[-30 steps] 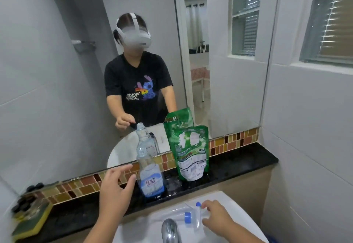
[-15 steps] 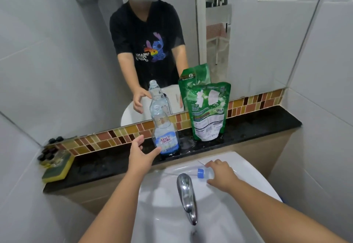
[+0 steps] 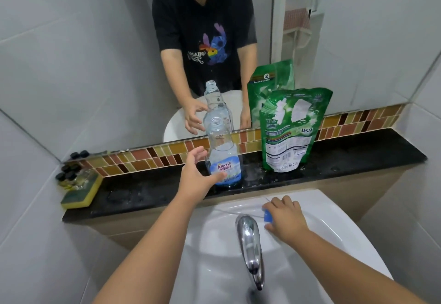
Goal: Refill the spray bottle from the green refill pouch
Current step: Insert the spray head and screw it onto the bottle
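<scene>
far left on the black table [image 3: 143, 191] i see a yellow sponge [image 3: 80, 192]. my left hand [image 3: 194, 177] is spread wide, grip released, thumb at the label of the uncapped spray bottle [image 3: 223, 155] standing upright on the table. just right of it the green refill pouch [image 3: 292, 129] stands against the mirror. on the white sink [image 3: 334, 217] rim my right hand [image 3: 285, 217] holds the blue-collared sprayer head [image 3: 268, 215], beside the chrome tap [image 3: 251, 246].

Home bathroom: sink [image 3: 322, 227], mirror [image 3: 95, 65], tiles [image 3: 143, 158].
</scene>
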